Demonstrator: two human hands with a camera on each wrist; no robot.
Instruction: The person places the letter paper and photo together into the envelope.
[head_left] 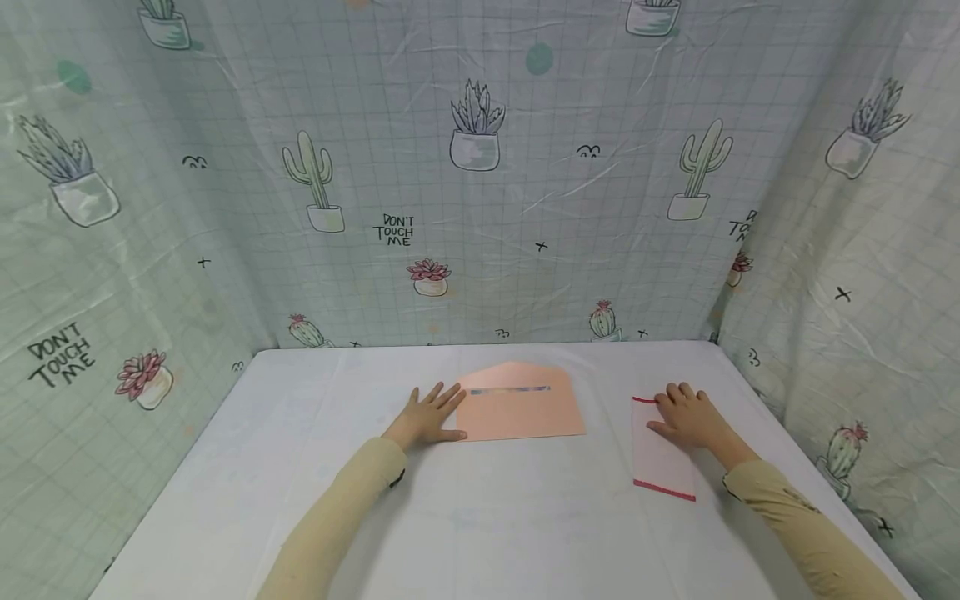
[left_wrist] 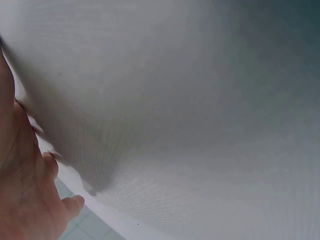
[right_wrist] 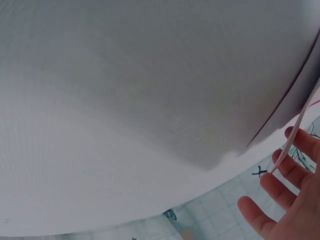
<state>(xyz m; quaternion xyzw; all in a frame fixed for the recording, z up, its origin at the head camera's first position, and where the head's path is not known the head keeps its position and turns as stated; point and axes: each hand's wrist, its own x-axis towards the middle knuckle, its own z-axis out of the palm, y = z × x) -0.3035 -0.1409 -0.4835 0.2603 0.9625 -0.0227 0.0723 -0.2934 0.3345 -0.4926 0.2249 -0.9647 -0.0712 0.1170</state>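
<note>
A peach-coloured envelope (head_left: 517,417) lies flat on the white table in the head view. Its pointed flap is spread toward the back, and a narrow bluish shiny strip runs below it. My left hand (head_left: 429,418) rests with spread fingers at its left edge; thumb and fingertips touch that edge. To the right is a pale pink rectangular sheet (head_left: 656,458) with red bands at both short ends. My right hand (head_left: 692,421) holds it by the far right part, fingers bent past its edge. In the right wrist view the sheet's thin edge (right_wrist: 296,132) crosses the fingers.
The white tabletop (head_left: 525,525) reaches toward me, with bare surface between envelope and sheet. A cloth curtain printed with cacti (head_left: 480,200) stands behind the table and along both sides. Beige sleeves (head_left: 337,508) cover both forearms.
</note>
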